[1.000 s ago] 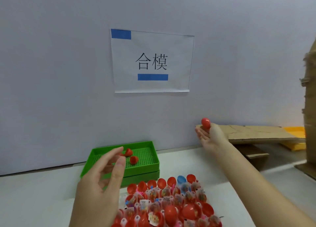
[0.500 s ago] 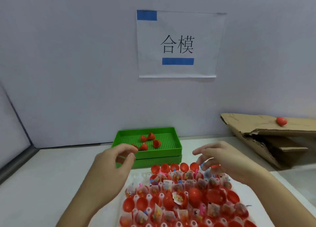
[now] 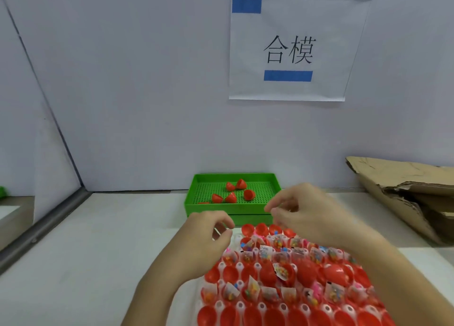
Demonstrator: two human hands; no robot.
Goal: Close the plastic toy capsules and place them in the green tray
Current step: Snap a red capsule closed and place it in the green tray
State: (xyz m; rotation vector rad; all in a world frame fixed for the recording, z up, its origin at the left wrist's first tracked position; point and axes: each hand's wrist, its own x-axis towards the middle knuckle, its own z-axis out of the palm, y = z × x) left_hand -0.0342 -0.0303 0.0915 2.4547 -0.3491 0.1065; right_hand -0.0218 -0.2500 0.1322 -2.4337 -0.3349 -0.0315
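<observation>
A green perforated tray (image 3: 276,181) stands at the back of the table on a second green tray, and several closed red capsules (image 3: 248,194) lie in it. In front of it, a white holder (image 3: 236,238) is filled with open red capsule halves (image 3: 269,275), many with small toy packets inside. My left hand (image 3: 205,239) hovers over the holder's far left corner with fingers loosely curled and nothing in them. My right hand (image 3: 304,211) hovers over the holder's far rows, just in front of the green tray. Its fingers are also loosely curled and hold nothing.
Crumpled cardboard (image 3: 403,185) lies at the right, against the wall. A paper sign (image 3: 287,50) hangs on the wall behind the tray. A partition with a grey metal rail (image 3: 49,225) closes off the left side. Bare white table (image 3: 110,252) lies left of the holder.
One second ago my right hand held a red capsule up near the cardboard; it let go of it there. Both hands have come together over the holder's far edge.
</observation>
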